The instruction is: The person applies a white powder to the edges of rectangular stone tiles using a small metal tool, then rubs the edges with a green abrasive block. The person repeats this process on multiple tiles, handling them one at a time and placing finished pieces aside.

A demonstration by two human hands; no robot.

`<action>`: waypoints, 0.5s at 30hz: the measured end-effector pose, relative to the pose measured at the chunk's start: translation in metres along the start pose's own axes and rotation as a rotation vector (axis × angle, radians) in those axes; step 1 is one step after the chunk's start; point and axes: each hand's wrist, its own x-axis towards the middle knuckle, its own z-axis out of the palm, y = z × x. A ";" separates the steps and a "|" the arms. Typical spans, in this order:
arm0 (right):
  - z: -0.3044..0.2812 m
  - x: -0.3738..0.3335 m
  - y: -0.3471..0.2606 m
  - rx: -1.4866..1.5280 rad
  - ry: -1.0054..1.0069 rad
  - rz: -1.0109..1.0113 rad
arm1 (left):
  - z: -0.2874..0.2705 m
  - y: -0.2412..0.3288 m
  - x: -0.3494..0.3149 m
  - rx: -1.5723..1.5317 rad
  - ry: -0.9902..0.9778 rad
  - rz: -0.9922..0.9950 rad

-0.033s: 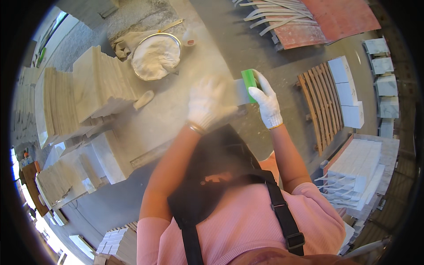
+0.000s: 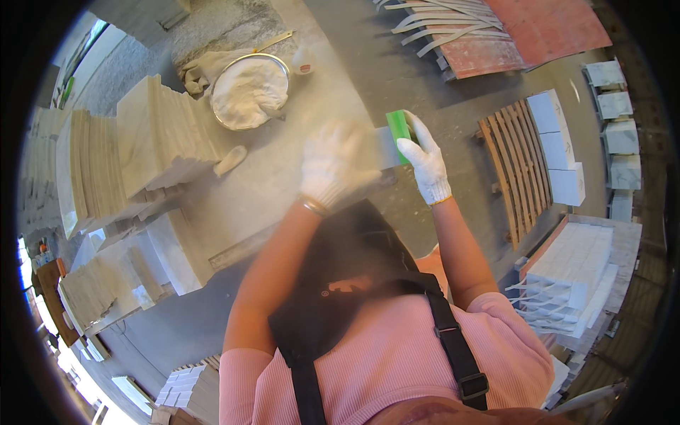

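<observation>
My right hand (image 2: 428, 166), in a white knitted glove, is closed on the green handle of a wide scraper (image 2: 398, 134). The scraper's pale grey blade points left, toward my left hand (image 2: 326, 163). That hand wears a matching glove and lies beside the blade's far end, over the dusty pale worktop (image 2: 265, 184). A smoky haze covers its fingers, so whether they touch the blade is unclear. Beyond it stands a round metal-rimmed bowl (image 2: 276, 59) of white paste or powder, with a tool's edge showing at its lower right.
Stacked marble-like tiles (image 2: 152, 134) rise on the left of the worktop, with more stacks (image 2: 120, 273) nearer. A loose whitish piece (image 2: 230, 161) lies by them. On the right are a slatted wooden pallet (image 2: 513, 170) with white boxes (image 2: 556, 149) and a strapped white stack (image 2: 570, 265).
</observation>
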 end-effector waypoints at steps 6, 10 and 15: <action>-0.009 0.010 0.004 0.086 0.001 0.121 | 0.002 -0.003 0.001 0.018 0.036 0.046; -0.006 0.006 0.003 -0.238 -0.035 -0.126 | -0.001 0.000 0.004 0.013 0.049 0.064; -0.011 0.019 0.007 -0.263 0.019 0.022 | -0.004 0.003 0.004 0.025 0.080 0.077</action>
